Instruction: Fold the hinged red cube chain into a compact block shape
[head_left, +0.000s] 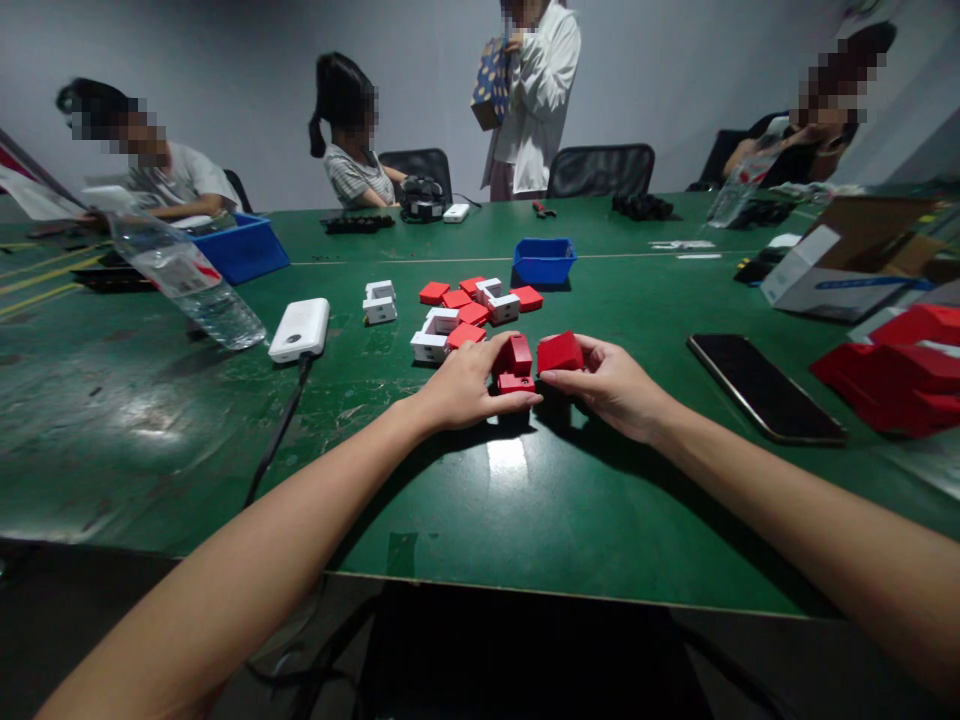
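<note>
My left hand (472, 385) is closed around a red bracket (514, 366), a block with a notch cut in it, between thumb and fingers. In my right hand (611, 385) is a red block (559, 353) with flat faces, pinched between thumb and fingertips. The two red parts are close together, a narrow gap between them, just above the table. Behind my hands lie several flat red blocks (472, 313) in a loose group, with a white U-shaped bracket (432, 338) and another white bracket (496, 300) among them. A further white bracket (380, 302) stands apart to the left.
On the green table (465, 520), a white power bank (300, 330) with a black cable and a tilted water bottle (187, 275) are left. A phone (761, 385) and red bag-like item (892, 370) are right. A small blue bin (544, 262) stands beyond. Several people are across the table.
</note>
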